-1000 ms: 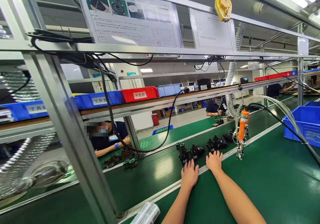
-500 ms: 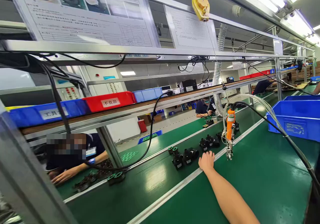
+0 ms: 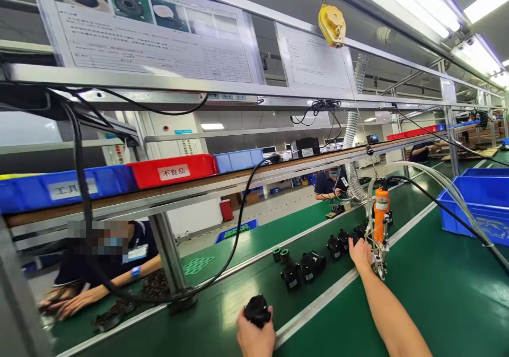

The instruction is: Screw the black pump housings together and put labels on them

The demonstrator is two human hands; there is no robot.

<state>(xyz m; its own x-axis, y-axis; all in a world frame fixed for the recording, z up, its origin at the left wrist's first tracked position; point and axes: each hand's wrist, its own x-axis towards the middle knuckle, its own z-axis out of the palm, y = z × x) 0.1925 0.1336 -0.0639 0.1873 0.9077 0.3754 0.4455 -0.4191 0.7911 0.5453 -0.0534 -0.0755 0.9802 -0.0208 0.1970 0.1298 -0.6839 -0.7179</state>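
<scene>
My left hand [image 3: 256, 337] has come in at the bottom middle, its fingers closed around a black round plastic housing [image 3: 257, 310] above the green belt. Farther off, my right hand [image 3: 361, 255] reaches to a row of black housings [image 3: 341, 242]. Its thumb and fingers look apart beside one of them, and a firm hold does not show. Just right of that hand hangs an orange power screwdriver [image 3: 381, 214] with hoses. Nearer the middle of the belt stand more black housings [image 3: 299, 273], with two small green-topped parts [image 3: 280, 254] behind them.
A blue bin [image 3: 473, 208] stands at the right. Overhead, a shelf carries a red tray [image 3: 172, 171] and a blue tray [image 3: 67, 187]. A black cable [image 3: 239, 224] loops down in front. Across the belt, a co-worker's hands [image 3: 81, 299] are near dark parts.
My left hand has come into view with a black housing in it. My right hand has moved right along the row, closer to the orange screwdriver. The view has shifted slightly.
</scene>
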